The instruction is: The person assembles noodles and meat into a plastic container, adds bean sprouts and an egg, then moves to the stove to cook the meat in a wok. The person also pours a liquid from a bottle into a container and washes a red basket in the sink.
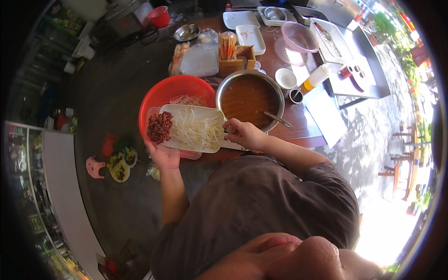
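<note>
My left hand point(162, 155) holds a clear plastic container point(190, 154) from below, at its left end. Dark red raw meat point(160, 127) lies in a clump at that end. A white tray point(168, 142) of bean sprouts point(196, 129) overlaps the container, and the fingers of my right hand point(246, 133) grip its right edge. Both are over the near part of a red plastic basin point(150, 94), where pale thin strands point(189, 100) show inside. Just right of the basin stands a steel pot point(281, 94) of brown liquid point(250, 99), a metal utensil point(280, 120) leaning on its rim.
Behind the pot are a wooden box point(227, 66) with wrapped chopsticks point(227, 45), white trays point(241, 20) and a pink colander point(300, 36). A white bowl point(286, 78), a dark sauce cup point(296, 96) and a squeeze bottle point(316, 77) stand to its right. A pink stool point(95, 167) is at left.
</note>
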`<state>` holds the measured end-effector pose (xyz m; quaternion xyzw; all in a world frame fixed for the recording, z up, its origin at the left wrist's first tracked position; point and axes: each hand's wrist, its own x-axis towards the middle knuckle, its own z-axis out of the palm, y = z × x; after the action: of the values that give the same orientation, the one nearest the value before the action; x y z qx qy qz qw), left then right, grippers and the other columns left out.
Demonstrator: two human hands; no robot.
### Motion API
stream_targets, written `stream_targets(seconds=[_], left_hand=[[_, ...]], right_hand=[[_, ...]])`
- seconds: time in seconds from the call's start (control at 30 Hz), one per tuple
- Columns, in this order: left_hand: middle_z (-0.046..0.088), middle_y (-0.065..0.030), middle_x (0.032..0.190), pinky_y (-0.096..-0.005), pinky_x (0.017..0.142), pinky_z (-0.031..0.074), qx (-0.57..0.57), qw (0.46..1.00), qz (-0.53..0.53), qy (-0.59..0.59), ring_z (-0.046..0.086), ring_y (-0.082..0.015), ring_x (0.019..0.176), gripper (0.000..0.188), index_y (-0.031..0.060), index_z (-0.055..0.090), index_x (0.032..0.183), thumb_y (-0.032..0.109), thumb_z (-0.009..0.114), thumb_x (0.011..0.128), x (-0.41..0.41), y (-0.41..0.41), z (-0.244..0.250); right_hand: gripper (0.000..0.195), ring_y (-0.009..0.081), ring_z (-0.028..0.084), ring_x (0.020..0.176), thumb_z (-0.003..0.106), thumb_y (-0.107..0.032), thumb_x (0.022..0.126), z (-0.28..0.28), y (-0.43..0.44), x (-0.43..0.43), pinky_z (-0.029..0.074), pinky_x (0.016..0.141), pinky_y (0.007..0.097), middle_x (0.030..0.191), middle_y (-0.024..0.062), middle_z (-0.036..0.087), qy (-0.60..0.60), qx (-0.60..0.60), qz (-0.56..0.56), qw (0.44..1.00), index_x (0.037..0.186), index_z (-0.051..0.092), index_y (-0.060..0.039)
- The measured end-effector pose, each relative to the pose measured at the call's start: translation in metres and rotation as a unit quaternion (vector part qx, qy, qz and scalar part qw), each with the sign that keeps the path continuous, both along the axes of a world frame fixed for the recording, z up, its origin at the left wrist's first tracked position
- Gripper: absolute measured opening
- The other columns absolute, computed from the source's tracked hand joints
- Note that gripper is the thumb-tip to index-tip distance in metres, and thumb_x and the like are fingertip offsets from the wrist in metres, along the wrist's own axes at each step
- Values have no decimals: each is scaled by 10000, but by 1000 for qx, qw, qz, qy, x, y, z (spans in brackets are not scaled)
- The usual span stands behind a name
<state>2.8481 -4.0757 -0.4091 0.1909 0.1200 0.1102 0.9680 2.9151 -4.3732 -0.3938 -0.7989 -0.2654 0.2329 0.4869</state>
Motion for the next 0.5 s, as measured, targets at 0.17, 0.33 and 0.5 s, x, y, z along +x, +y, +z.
stream_targets(seconds=[0.17,0.33,0.5], left_hand=[[371,-85,1536,-489,1169,257,24,996,79,-22,343,-296,1409,631,117,361,1489,522,292,1010,-58,-31,12],[359,-100,1541,-496,1171,248,-40,992,122,-16,332,-312,1414,666,108,341,1498,550,255,1006,-121,-41,-2],[350,-109,1542,-476,1167,262,-12,975,213,60,335,-318,1409,687,105,314,1507,569,227,1009,-162,-45,4]], right_hand=[[144,285,646,819,651,-146,882,-6,6,11,526,734,394,900,108,643,-231,51,84,968,989,630,-52],[109,274,593,931,662,-156,822,-1,29,19,513,796,390,941,65,588,-316,80,184,927,910,691,-98],[123,279,576,973,677,-145,826,-2,69,15,501,831,377,964,73,568,-210,102,307,922,925,719,-86]])
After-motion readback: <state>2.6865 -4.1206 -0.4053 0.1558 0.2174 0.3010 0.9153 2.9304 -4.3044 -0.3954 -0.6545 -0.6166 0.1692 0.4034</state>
